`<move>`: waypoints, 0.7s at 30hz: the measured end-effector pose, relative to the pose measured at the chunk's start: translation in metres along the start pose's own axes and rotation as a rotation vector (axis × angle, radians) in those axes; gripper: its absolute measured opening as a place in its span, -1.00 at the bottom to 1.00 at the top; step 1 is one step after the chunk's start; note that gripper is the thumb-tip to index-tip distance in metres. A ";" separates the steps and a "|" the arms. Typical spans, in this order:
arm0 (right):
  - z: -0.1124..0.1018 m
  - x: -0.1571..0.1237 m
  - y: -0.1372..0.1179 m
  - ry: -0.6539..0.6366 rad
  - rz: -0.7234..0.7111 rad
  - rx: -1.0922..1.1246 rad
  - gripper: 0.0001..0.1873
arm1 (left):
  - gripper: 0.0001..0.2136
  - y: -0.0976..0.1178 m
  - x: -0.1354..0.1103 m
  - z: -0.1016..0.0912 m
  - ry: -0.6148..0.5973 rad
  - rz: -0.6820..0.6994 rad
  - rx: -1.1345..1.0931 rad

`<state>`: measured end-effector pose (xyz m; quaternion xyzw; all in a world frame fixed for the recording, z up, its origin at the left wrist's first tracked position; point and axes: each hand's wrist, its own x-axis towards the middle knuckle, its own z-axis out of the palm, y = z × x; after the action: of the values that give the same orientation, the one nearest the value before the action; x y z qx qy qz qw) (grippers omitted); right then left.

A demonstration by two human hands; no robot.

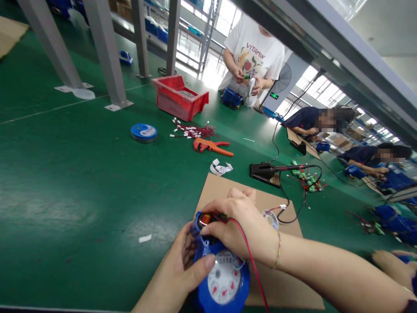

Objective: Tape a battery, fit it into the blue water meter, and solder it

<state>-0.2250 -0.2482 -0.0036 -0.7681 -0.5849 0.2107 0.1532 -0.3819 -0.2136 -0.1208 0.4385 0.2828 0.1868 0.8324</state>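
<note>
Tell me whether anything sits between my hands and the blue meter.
Nothing visible does. The left hand already grips the blue meter at its side, thumb on the dial face, and the right hand lies over its top, where the red and black wires run across the dial.

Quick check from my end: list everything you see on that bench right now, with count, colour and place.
water meter: one, blue with white dial, on the cardboard, near edge
red and black wires: two, running from the meter top
cardboard sheet: one, brown, under the meter
soldering iron stand: one, black, beyond the cardboard
wire stripper: one, orange, mid-bench
small red leads: a pile, by the stripper
solder spool: one, blue, left of the stripper
bin: one, red, far side
bench: green
co-workers: three, far side and right
left hand: grips the meter's side
right hand: on the meter top
</note>
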 end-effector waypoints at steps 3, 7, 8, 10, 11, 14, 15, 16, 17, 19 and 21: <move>0.000 0.000 -0.002 -0.018 0.039 0.013 -0.85 | -0.22 0.002 -0.001 0.002 0.012 0.000 0.000; 0.004 -0.001 -0.003 -0.002 0.048 0.034 -0.84 | -0.30 0.010 -0.002 0.007 -0.026 -0.017 -0.015; 0.005 -0.002 -0.003 0.003 0.040 0.037 -0.84 | -0.33 0.012 -0.002 0.009 -0.030 -0.017 -0.017; 0.006 -0.002 -0.003 0.012 0.029 0.043 -0.85 | -0.36 0.015 0.000 0.011 -0.031 -0.019 -0.019; 0.007 -0.002 -0.002 0.015 0.028 0.048 -0.85 | -0.36 0.017 0.000 0.012 -0.024 -0.020 -0.017; 0.007 -0.001 0.000 0.024 0.022 0.068 -0.83 | -0.31 0.021 0.003 0.013 -0.005 -0.031 -0.006; 0.006 0.000 0.001 0.026 0.011 0.072 -0.83 | -0.30 0.022 0.003 0.014 0.011 -0.035 0.003; 0.006 0.000 0.002 0.028 0.000 0.071 -0.83 | -0.29 0.024 0.003 0.015 0.030 -0.038 0.013; 0.005 0.001 0.003 0.030 -0.007 0.069 -0.82 | -0.29 0.026 0.003 0.016 0.047 -0.043 0.027; 0.004 0.003 0.006 0.032 -0.024 0.062 -0.79 | -0.30 0.030 0.003 0.018 0.075 -0.046 0.049; 0.004 0.005 0.010 0.024 -0.046 0.050 -0.76 | -0.30 0.031 0.004 0.018 0.079 -0.042 0.058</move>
<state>-0.2178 -0.2464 -0.0121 -0.7529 -0.5950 0.2125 0.1843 -0.3693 -0.2054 -0.0882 0.4488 0.3299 0.1780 0.8112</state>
